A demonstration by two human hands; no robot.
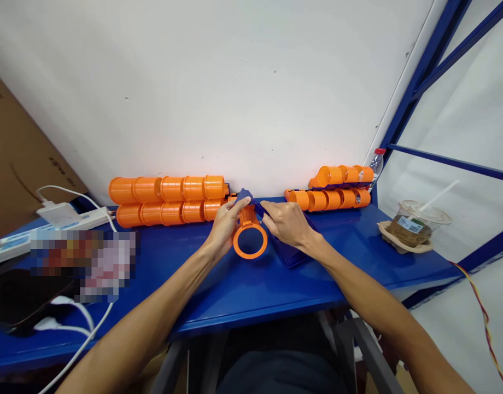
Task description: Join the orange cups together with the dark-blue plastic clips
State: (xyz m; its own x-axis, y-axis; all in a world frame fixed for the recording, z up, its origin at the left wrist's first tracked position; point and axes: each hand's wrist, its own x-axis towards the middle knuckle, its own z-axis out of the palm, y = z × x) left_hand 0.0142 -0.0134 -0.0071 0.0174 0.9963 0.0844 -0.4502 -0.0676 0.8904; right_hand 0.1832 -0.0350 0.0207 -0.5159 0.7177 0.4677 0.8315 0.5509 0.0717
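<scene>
Near the middle of the table, my left hand is closed on an orange plastic part with a round open ring at its lower end. A dark blue plastic piece sits against the top of that part, under my left thumb. My right hand is closed in a fist around a slim dark blue piece, whose tip meets the blue piece at the orange part. Most of what the right fist grips is hidden. Below that hand lies a stack of flat dark blue pieces.
Against the white wall stand rows of orange cups at left and at right. A power strip, a phone and white cables crowd the left side. An iced drink and a bottle stand at right on the blue table.
</scene>
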